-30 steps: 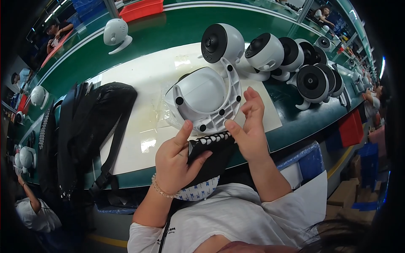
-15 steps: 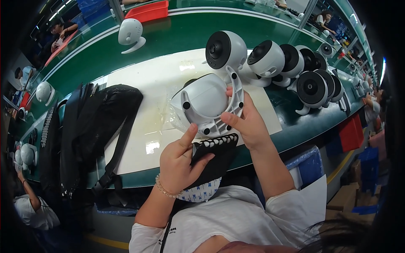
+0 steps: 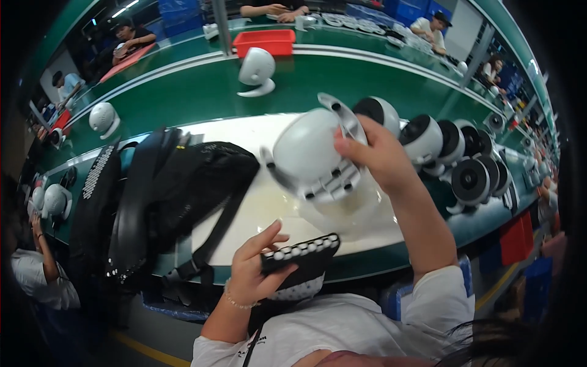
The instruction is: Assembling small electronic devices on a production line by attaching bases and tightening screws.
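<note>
Head view: the right hand (image 3: 378,154) grips a white domed housing (image 3: 312,156) by its rim, lifted clear above the white mat (image 3: 244,137), dome tilted toward the person's left. The left hand (image 3: 254,269) sits lower and nearer the body, closed around a black tray of small white parts (image 3: 302,254), directly below the housing.

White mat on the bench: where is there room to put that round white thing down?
The white mat is bare between the black bag and the lifted white housing in the right hand, and along its near edge above the left hand. The right end is crowded with round white units; the bag fills the left end.
</note>
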Available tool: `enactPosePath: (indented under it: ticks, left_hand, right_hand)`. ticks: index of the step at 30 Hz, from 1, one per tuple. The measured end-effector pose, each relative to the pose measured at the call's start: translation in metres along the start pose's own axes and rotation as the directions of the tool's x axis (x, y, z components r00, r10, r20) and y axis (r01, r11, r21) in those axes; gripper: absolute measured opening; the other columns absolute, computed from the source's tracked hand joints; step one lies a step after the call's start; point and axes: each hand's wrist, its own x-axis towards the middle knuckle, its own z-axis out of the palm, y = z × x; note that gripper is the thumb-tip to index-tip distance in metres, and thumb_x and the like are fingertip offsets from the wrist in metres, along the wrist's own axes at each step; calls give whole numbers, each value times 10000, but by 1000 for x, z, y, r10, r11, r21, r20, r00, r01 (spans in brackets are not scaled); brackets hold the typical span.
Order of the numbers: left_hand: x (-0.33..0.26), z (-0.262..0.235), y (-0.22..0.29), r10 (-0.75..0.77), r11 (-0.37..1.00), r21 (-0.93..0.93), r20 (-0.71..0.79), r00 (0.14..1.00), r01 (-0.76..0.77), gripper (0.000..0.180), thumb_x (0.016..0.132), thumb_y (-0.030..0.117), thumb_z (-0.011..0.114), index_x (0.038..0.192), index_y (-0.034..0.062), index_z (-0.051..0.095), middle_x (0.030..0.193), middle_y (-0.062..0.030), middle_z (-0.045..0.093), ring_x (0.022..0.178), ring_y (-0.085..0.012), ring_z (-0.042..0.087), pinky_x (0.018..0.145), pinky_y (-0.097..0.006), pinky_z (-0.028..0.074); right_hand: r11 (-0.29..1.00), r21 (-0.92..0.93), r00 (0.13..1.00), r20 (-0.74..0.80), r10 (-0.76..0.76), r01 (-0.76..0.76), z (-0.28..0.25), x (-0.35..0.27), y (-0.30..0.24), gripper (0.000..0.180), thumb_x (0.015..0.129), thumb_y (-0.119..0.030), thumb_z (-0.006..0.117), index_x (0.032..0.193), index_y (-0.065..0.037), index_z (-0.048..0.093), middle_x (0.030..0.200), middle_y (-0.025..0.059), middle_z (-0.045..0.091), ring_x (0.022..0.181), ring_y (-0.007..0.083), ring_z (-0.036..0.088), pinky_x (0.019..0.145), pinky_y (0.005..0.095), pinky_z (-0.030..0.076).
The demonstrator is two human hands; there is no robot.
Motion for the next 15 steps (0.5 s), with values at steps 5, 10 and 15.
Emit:
enactPosePath:
  ticks: [5, 10, 15]
  left_hand:
    - [-3, -44, 2, -76, 985, 130, -250, 965, 111, 260, 684, 30, 702, 931, -22, 642, 1161, -165, 564, 912, -209, 613, 800, -274, 468]
    - [-5, -49, 4, -183, 960, 184, -162, 970, 211, 384, 678, 77, 737, 1020, -31, 600, 981, -116, 626, 857, -184, 608, 806, -248, 452]
    - [-3, -56, 2, -165, 961, 207, -111, 980, 185, 428, 643, 116, 764, 1014, -24, 605, 930, -117, 630, 789, -217, 622, 706, -277, 483]
  right_hand:
    - [358, -922, 880, -39, -472, 151, 18, 147, 66, 156, 766, -165, 610, 877, -56, 596, 850, 43, 560, 819, 197, 533, 645, 289, 413]
    - [-383, -917, 903, 69, -423, -109, -29, 226, 164, 187, 825, -165, 473, 832, -135, 657, 894, 43, 583, 881, 206, 551, 732, 339, 423]
    - [-295, -955, 999, -23, 47, -8, 6, 239, 141, 202, 847, -181, 462, 859, -114, 653, 981, 70, 621, 933, 222, 590, 709, 378, 458]
